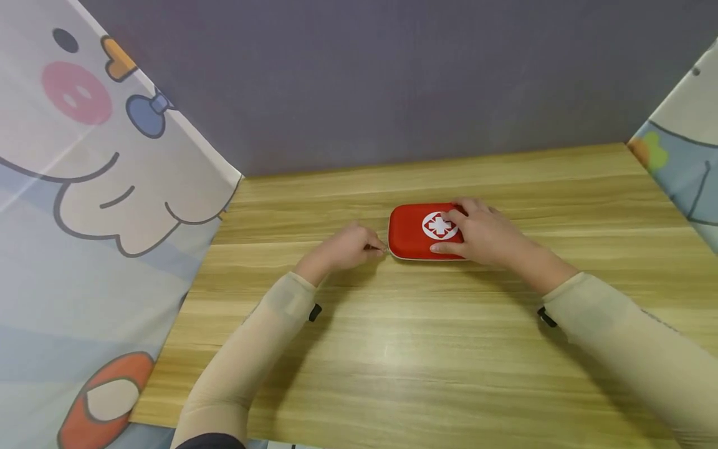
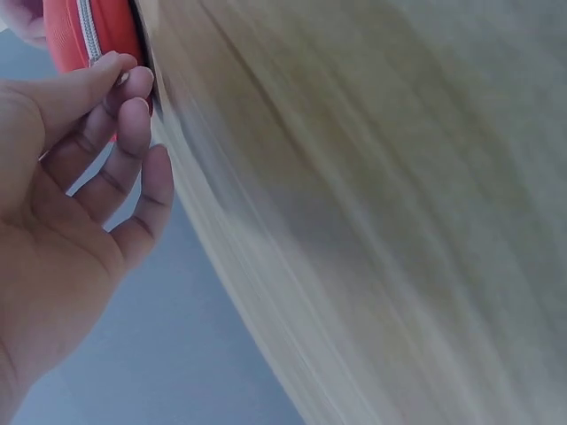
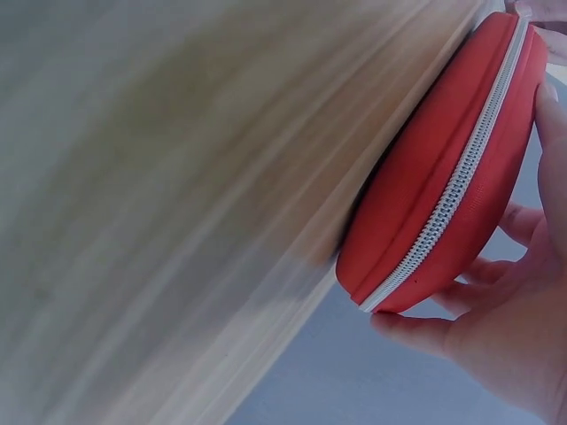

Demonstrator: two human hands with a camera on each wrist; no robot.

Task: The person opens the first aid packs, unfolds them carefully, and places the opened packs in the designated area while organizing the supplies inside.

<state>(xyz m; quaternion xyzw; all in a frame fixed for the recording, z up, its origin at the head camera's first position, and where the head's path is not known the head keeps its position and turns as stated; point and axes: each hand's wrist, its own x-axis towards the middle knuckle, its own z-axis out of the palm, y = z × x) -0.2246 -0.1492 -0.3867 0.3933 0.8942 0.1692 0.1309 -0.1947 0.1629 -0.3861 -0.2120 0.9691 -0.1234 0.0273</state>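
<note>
- Red, rounded-rectangular zip case [image 1: 405, 231] with a smooth-looking shell; lies flat on the desk, beyond its middle, between the two hands, emblem side up.
- Round white emblem [image 1: 440, 226] bearing a cross-like figure on red; printed on the case's top face, partly overlapped by the fingers at its right edge.
- Silver-grey toothed zipper [image 3: 454, 190]; runs round the case's side wall, teeth meshed along the stretch seen from the right wrist.
- Small zip pull [image 2: 123, 78]; at the case's left near corner, mostly hidden by fingertips.
- Left hand [image 1: 352, 246]; thumb and forefinger pinch the zip pull, remaining fingers curled loosely.
- Right hand [image 1: 487, 236]; grips the case's right end, thumb on the top face towards the near edge, other fingers spread over the top and far side.
- Desk [image 1: 348, 355], yellow-brown, wood-grained.
- Pale beige sleeves [image 1: 600, 312], one on each forearm.
- Plain grey-purple panel [image 1: 392, 81]; stands behind the desk.
- Cartoon-printed sheet [image 1: 33, 268], white and pale blue; hangs left of the desk.
</note>
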